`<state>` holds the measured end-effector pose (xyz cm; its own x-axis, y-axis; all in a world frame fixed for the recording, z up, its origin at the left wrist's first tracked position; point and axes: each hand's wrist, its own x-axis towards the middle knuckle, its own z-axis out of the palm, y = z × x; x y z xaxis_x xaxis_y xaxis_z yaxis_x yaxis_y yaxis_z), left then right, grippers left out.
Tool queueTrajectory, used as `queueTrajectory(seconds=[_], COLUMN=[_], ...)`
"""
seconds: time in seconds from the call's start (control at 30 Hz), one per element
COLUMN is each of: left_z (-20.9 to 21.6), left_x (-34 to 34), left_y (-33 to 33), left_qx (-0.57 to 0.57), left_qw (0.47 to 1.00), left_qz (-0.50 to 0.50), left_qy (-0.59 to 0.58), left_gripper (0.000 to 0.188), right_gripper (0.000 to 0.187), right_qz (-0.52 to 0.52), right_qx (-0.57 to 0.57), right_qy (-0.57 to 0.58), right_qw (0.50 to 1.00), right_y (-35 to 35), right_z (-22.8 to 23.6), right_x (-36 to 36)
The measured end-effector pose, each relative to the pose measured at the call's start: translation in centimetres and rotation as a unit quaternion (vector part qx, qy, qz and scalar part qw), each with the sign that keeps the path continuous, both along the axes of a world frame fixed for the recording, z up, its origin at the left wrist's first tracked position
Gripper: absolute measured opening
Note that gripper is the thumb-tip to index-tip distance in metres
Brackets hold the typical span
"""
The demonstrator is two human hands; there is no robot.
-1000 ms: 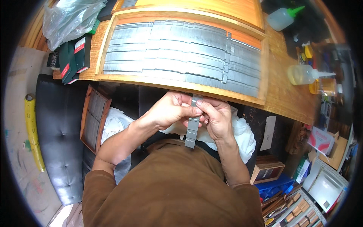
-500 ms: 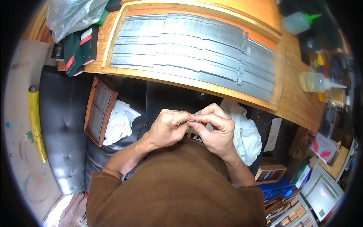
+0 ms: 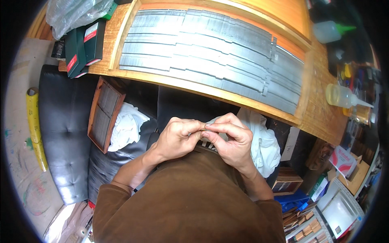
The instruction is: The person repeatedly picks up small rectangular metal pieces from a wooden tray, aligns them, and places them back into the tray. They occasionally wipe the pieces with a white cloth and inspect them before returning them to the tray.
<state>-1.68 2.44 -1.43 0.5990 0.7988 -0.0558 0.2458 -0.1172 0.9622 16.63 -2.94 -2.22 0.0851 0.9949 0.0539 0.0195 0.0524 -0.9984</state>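
Note:
In front of my chest, my left hand (image 3: 177, 137) and my right hand (image 3: 231, 141) meet fingertip to fingertip. Both are closed in a pinch on one small thin piece (image 3: 204, 130). Only a sliver of its edge shows between the fingers, so its kind is hidden. Beyond the hands stands a large shallow wooden tray (image 3: 170, 84), filled with tightly packed rows of thin grey strips (image 3: 206, 48). A white cloth (image 3: 263, 148) lies right beside my right hand. Another white cloth (image 3: 126, 127) is to the left of my left forearm.
On the black tufted seat (image 3: 67, 133) at left leans a small wooden tray (image 3: 93, 113) of grey strips. Dark green boxes (image 3: 75, 52) and a plastic bag (image 3: 79, 16) sit at far left. Squeeze bottles (image 3: 340, 95) stand at right, above an open carton (image 3: 356, 178).
The view has shifted slightly, so the large tray sits a little lower and further right. Both hands keep their pinch, fingertips together, with barely any movement.

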Motion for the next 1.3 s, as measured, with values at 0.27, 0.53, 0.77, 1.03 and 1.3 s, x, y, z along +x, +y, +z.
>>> queueTrajectory(seconds=[0.27,0.53,0.77,1.03,1.3], left_z=[-0.3,-0.1,0.0,0.2,0.1], left_x=[-0.2,-0.2,-0.2,0.0,0.1], left_y=[-0.2,-0.3,-0.4,-0.5,-0.5], left_qx=[0.005,-0.006,-0.011,-0.025,-0.023], left_qw=[1.000,1.000,1.000,0.999,0.999], left_qz=[0.006,0.003,0.002,0.008,0.013], left_qy=[-0.012,-0.021,-0.024,-0.038,-0.028], left_gripper=[0.022,0.024,0.024,0.020,0.021], right_gripper=[0.018,0.017,0.017,0.016,0.014], right_qz=[0.005,0.011,0.018,0.024,0.018], right_qx=[0.011,0.008,0.012,0.016,0.036], right_qy=[0.006,0.019,0.017,-0.007,-0.076], right_qw=[1.000,1.000,1.000,1.000,0.996], right_y=[0.3,0.2,0.3,0.4,0.4], right_z=[-0.1,-0.1,0.0,0.7,1.3], right_x=[0.2,0.3,0.5,0.7,0.6])
